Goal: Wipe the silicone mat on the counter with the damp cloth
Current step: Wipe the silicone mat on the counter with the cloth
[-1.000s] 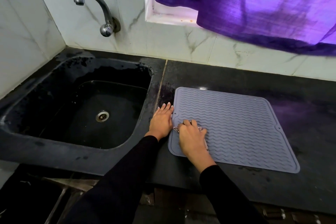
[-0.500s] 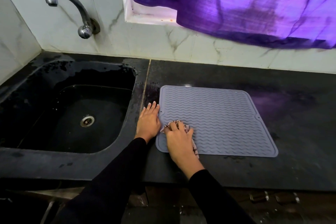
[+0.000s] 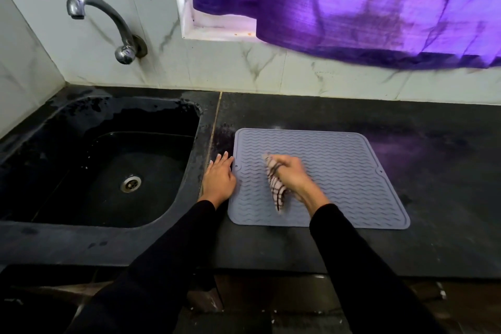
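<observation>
- The silicone mat [image 3: 333, 171] lies flat on the table [image 3: 433, 144]; my right hand [image 3: 291, 175] has its fingers clamped on the damp cloth [image 3: 276, 190].
- My left hand [image 3: 219, 179], fingers together and flat, pins the mat's edge beside them.
- I'd press evenly and overlap strokes outward.

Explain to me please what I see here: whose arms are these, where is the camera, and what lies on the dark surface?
There is no machine here. A person wears a camera on the head, so you look forward and down at that person's own two arms in black sleeves. The dark surface is a kitchen counter with a black sink and a tap on the left. A grey mat with wavy ridges lies flat on the counter. The right hand holds a striped cloth bunched up on the mat, to wipe it. The left hand lies flat at the mat's left edge, probably to keep it from sliding. A purple curtain hangs above.
</observation>
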### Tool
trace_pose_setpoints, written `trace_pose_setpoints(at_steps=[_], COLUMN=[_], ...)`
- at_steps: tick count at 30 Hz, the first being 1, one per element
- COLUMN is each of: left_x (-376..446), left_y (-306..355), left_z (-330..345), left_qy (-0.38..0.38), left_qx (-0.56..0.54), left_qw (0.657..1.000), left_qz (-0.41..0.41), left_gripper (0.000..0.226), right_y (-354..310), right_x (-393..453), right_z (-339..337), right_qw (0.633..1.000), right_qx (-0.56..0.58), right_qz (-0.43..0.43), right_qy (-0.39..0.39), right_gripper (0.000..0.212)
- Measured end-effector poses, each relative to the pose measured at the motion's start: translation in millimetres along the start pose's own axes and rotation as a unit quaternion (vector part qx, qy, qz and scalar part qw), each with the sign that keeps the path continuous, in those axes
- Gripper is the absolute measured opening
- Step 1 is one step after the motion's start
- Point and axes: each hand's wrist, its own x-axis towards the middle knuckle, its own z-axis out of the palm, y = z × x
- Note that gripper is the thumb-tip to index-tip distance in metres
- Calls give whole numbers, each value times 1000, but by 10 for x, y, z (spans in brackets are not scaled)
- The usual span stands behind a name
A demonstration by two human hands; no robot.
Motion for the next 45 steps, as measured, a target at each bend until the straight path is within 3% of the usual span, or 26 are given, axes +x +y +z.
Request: trace_pose_setpoints(at_steps=[2, 3, 7, 9, 13, 18, 20, 21, 23, 24, 26, 28, 31, 33, 35, 39, 45], left_x=[17, 22, 60, 111, 202, 185, 177, 174, 176, 173, 165, 155, 167, 174, 180, 179, 194], left_y=[42, 48, 47, 44, 77, 64, 69, 71, 69, 70, 78, 69, 54, 50, 47, 62, 89], left_z=[20, 41, 140, 149, 203, 283, 271, 271, 273, 278, 275, 277, 300, 308, 312, 314, 277], left_qy=[6, 5, 10, 14, -22, -8, 2, 7, 10, 13, 15, 17, 23, 22, 18, 20, 32], left_qx=[0, 13, 78, 99, 87, 117, 108, 106, 102, 99, 98, 100, 99, 103, 106, 106, 91], left_qw=[1000, 1000, 997, 995, 996, 993, 994, 994, 995, 995, 995, 995, 995, 994, 994, 994, 995], left_qz=[-9, -10, -8, -1, -12, -6, -9, -10, -11, -11, -12, -11, -6, -7, -7, -4, -5], left_gripper=[46, 46, 53, 56, 61, 77, 84, 86, 87, 86, 86, 85, 83, 82, 81, 78, 72], right_y=[45, 88, 294, 379, 478, 512, 479, 432, 304, 248, 226, 231, 362, 479, 521, 512, 536], right_x=[51, 32, -268, -334, -212, -78, -27, 3, 94, 157, 323, 364, 388, 382, 363, 447, 550], right_z=[-74, -40, 283, 351, 262, 118, 27, -43, -218, -333, -521, -569, -391, -219, -102, -103, -262], right_qw=[983, 962, 878, 847, 846, 913, 973, 995, 973, 959, 976, 980, 954, 913, 874, 870, 919], right_qx=[-149, -241, -461, -510, -499, -342, -172, -28, 230, 274, 156, -10, -217, -375, -466, -476, -367], right_qz=[-39, -72, -129, -150, -184, -220, -150, -91, 17, 45, 36, -43, -162, -150, -126, -109, -138], right_qy=[100, 103, -12, -26, -38, -39, -33, -29, 19, 61, 146, 194, 132, 61, 61, 64, 47], right_gripper=[27, 34, 51, 62, 61, 58, 52, 45, 35, 34, 37, 40, 42, 51, 58, 63, 60])
